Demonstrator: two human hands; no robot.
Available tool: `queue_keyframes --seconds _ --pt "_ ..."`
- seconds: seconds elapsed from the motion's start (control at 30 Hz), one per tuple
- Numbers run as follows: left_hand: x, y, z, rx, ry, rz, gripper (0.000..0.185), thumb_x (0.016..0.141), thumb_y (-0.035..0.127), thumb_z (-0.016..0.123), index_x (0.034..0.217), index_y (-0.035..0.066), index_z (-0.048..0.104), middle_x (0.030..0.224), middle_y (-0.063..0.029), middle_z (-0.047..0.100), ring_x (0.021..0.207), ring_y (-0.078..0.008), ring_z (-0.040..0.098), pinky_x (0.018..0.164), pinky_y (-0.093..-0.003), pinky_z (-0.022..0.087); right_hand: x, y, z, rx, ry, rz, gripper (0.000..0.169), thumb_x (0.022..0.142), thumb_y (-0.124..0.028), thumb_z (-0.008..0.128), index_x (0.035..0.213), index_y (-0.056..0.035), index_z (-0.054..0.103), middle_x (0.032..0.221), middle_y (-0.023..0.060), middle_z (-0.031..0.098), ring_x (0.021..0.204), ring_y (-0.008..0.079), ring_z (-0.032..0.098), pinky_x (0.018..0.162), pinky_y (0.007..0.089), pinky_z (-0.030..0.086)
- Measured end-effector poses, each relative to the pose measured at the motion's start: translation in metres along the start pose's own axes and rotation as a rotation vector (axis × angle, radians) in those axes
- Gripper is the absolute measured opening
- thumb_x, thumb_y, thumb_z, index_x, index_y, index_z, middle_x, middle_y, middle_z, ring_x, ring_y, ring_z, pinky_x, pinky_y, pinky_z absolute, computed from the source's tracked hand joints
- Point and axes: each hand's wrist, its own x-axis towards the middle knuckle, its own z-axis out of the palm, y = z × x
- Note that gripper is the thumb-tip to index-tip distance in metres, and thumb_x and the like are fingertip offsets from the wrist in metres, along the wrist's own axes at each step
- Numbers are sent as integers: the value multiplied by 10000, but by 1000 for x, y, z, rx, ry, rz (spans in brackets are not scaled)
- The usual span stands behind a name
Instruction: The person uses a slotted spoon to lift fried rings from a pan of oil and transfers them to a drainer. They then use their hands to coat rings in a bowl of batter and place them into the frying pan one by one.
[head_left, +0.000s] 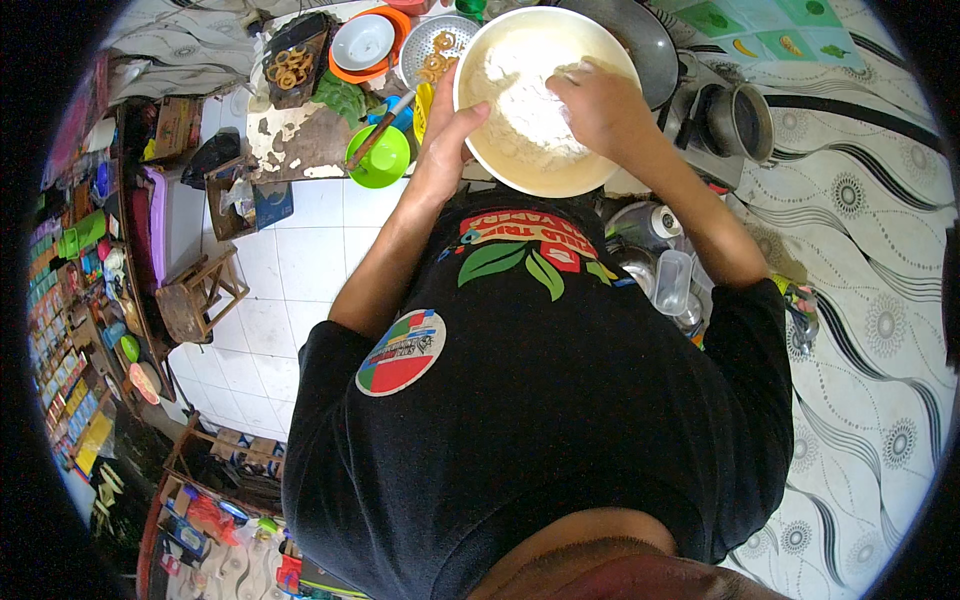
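My left hand (450, 142) grips the left rim of a large white bowl (551, 184), its thumb over the edge. Inside the bowl lies white flour (529, 109), with a paler brown layer around it. My right hand (600, 109) reaches into the bowl over the flour, fingers bent down; whether it pinches anything is hidden. Left of the bowl stands a metal colander (420, 41) with fried rings (442, 60) in it. More fried rings (291, 69) lie on a dark tray farther left. A bright green bowl (386, 161) has a long-handled utensil (379, 131) across it.
A wok (645, 45) sits behind the white bowl, and a metal pot (742, 124) stands at the right. Leafy greens (341, 97) and a white bowl on orange dishes (364, 41) occupy the table (292, 150). A wooden stool (195, 300) stands on the tiled floor.
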Motion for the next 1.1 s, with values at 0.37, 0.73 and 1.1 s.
queue_keyframes --seconds 0.37,0.73,1.1 --pt "1 -2 -1 -35 -3 -17 713 872 260 529 1471 16 230 1359 -196 431 1269 -272 449 1046 -390 405 1 10 -10 317 -129 -19 384 722 -45 617 1105 -29 647 1004 195 655 959 373 601 841 448 473" --pt "2 -3 -1 -21 12 -6 719 861 274 536 1463 2 250 1366 -198 428 1272 -274 442 1041 -387 401 9 -1 -18 201 -149 90 356 742 -72 610 1092 -34 663 914 187 671 883 365 633 823 448 499" --pt "1 -1 1 -84 29 -35 711 855 275 537 1455 11 264 1361 -187 439 1266 -267 455 1052 -387 396 3 4 -17 95 131 -75 342 799 -123 589 1136 -113 649 822 139 676 813 337 658 739 459 528"
